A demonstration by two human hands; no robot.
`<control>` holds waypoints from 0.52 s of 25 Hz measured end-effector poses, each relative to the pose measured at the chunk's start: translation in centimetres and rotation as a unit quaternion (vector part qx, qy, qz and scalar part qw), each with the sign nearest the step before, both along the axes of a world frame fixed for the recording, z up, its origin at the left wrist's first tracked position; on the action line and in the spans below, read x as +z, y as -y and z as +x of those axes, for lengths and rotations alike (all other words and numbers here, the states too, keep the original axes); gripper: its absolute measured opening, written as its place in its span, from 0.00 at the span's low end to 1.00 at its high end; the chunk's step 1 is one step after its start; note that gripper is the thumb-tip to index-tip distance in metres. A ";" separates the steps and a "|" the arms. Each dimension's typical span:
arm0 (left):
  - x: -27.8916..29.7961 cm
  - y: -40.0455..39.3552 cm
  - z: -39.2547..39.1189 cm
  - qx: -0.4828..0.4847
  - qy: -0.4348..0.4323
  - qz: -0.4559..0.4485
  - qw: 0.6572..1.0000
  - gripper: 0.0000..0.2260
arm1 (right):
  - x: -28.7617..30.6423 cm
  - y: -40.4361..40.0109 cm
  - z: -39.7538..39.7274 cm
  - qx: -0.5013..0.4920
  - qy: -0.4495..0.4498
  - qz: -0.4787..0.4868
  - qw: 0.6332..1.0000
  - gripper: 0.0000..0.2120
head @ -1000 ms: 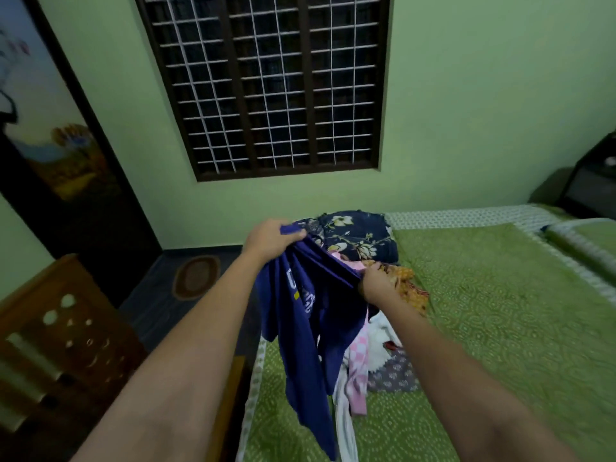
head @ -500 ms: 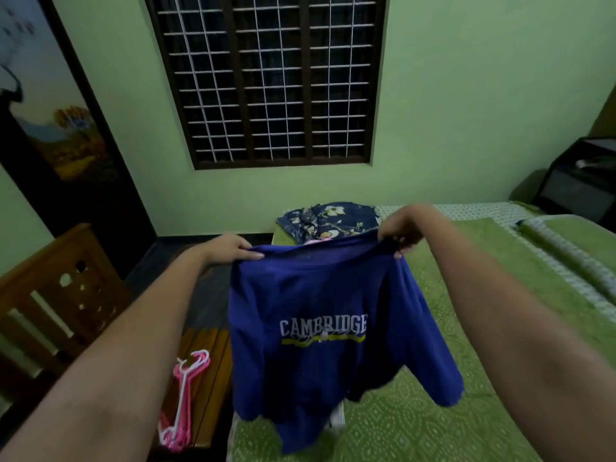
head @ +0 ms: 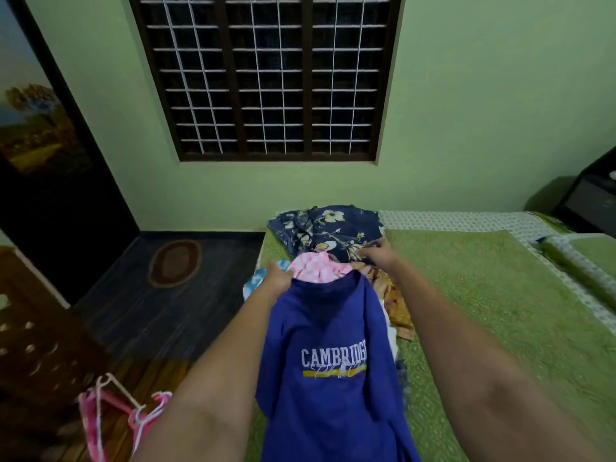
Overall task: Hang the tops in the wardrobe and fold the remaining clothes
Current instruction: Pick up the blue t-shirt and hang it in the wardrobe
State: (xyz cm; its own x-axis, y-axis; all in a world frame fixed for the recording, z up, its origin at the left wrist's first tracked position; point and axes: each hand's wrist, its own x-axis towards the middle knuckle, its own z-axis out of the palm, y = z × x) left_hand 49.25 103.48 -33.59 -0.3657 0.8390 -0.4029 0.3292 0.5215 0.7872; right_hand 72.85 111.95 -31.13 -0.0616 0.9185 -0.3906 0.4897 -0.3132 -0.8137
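The blue top [head: 330, 368] lies face up over the pile of clothes [head: 390, 295] on the bed [head: 493, 311], running from the middle of the picture down to 6 o'clock, where the bottom edge cuts it off. Its word "CAMBRIDGE" shows, but the last letter is partly lost in a fold, and the small writing under it is too blurry to read. The left hand [head: 278, 278] is at the top's left shoulder, toward 11 o'clock from the print; its fingers are tucked under the cloth, so I cannot tell if they grip it. The right hand [head: 378, 253] is past the top's collar at 12 o'clock, resting on the flowery dark cloth [head: 328, 228] with fingers partly bent; I cannot tell if it holds anything. A pink checked cloth [head: 318, 271] peeks out between the hands, mostly hidden by the top. An orange cloth [head: 395, 303] shows at 3 o'clock of the collar, half covered. Pink hangers [head: 110, 415] lie at 8 o'clock on a wooden bench [head: 160, 371], cut off below. Half a second ago both hands held the top up in the air by its shoulders, spread wide and hanging. Now it is down on the pile, and the right hand has let go of the shoulder.
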 end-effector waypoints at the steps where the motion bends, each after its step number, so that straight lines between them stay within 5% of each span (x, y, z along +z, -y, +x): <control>1: -1.1 -0.9 0.5 -0.005 -0.017 0.003 1.000 0.30 | -0.8 -0.6 -0.5 -0.005 -0.018 0.001 1.000 0.47; 8: -8.7 3.3 -8.2 0.123 0.016 -0.047 0.991 0.34 | -6.5 -0.7 -8.7 0.091 0.048 -0.122 0.987 0.44; 13: -14.4 15.7 -20.4 0.227 0.002 -0.119 0.966 0.18 | -15.0 4.4 -26.4 0.303 0.150 -0.134 0.932 0.33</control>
